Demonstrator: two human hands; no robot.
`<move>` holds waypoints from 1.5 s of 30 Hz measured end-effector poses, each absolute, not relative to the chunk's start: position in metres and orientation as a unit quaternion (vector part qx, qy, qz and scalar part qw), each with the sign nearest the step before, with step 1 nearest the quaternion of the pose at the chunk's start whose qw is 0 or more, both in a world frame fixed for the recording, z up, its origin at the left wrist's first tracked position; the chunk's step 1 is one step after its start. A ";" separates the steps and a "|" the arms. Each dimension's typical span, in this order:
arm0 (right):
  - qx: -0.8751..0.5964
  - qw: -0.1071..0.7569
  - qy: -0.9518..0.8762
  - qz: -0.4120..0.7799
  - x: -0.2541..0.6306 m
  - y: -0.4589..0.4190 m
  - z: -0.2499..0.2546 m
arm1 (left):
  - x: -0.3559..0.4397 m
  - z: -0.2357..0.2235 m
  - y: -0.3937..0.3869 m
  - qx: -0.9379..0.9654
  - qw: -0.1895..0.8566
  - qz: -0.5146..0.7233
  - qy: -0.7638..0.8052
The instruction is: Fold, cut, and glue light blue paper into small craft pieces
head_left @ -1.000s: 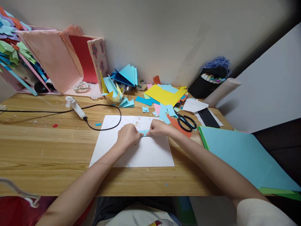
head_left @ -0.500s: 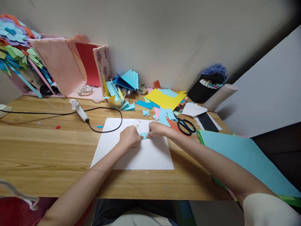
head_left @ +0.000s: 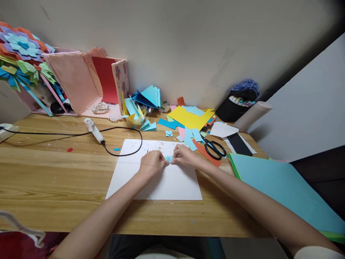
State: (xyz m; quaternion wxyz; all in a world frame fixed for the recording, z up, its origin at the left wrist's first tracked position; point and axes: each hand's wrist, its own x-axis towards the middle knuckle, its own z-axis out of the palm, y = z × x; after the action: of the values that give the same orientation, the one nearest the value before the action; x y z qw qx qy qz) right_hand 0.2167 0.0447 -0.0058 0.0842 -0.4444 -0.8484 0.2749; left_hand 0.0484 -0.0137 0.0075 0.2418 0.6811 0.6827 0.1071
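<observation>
A small light-blue piece of paper [head_left: 169, 159] lies between my two hands, over a white sheet [head_left: 167, 183] on the desk. My left hand [head_left: 153, 162] pinches its left end, fingers curled in. At the other end, my right hand [head_left: 183, 157] has thumb and fingertips closed on the paper. The fingers hide both ends of the piece. Beyond the hands, a small light-blue folded paper with a heart shape [head_left: 169, 133] rests on the desk.
Black-handled scissors [head_left: 215, 148] lie among paper scraps, right of the white sheet. A yellow sheet [head_left: 188, 117] is behind them. A white corded tool [head_left: 94, 131] and its black cable [head_left: 126, 155] lie to the left. Large blue sheets [head_left: 280, 187] are stacked at right.
My fingers have shifted from pressing with curled fists to pinching the light-blue paper at its ends. The whole view has dropped slightly in the frame.
</observation>
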 end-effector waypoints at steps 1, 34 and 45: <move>-0.446 0.071 -0.848 0.276 0.215 0.047 -0.005 | 0.049 0.007 -0.014 0.681 0.244 0.110 0.682; -0.735 0.177 -0.650 0.082 0.370 0.107 0.025 | 0.045 0.014 0.007 0.682 0.218 -0.014 0.698; -0.711 0.213 -0.669 0.039 0.410 0.050 -0.008 | 0.047 0.003 -0.010 0.664 0.230 0.079 0.707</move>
State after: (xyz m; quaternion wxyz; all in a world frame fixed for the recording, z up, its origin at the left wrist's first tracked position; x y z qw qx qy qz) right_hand 0.4100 0.0504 -0.0081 0.2127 -0.7112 -0.6689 0.0388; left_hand 0.0474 -0.0100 0.0031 0.2295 0.6638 0.7074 0.0786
